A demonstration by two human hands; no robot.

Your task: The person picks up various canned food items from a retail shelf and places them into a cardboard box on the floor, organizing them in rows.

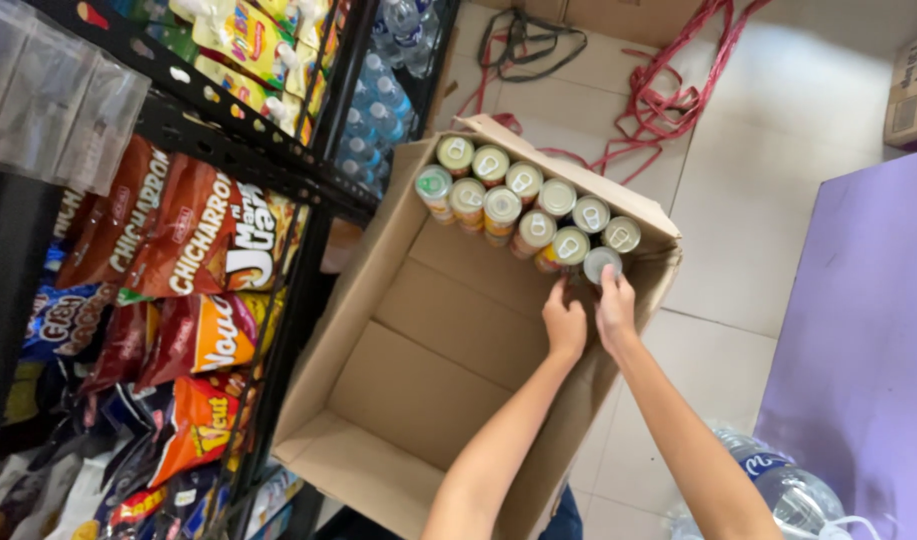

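— While both arms reach into the cardboard box [418, 380], where do the hands sit?
— At the far corner. The right hand [615, 312] curls its fingers round a silver-topped can [600, 263]; the left hand [564, 322] rests just beside it, fingers bent, grip unclear.
— And the other cans [523, 200]?
— Upright in two rows along the box's far wall.

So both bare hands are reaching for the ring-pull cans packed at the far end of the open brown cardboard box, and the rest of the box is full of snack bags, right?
Not quite. The head view shows the rest of the open brown cardboard box bare. The snack bags hang on the black metal rack beside it. The left hand and right hand do reach the ring-pull cans at the far end.
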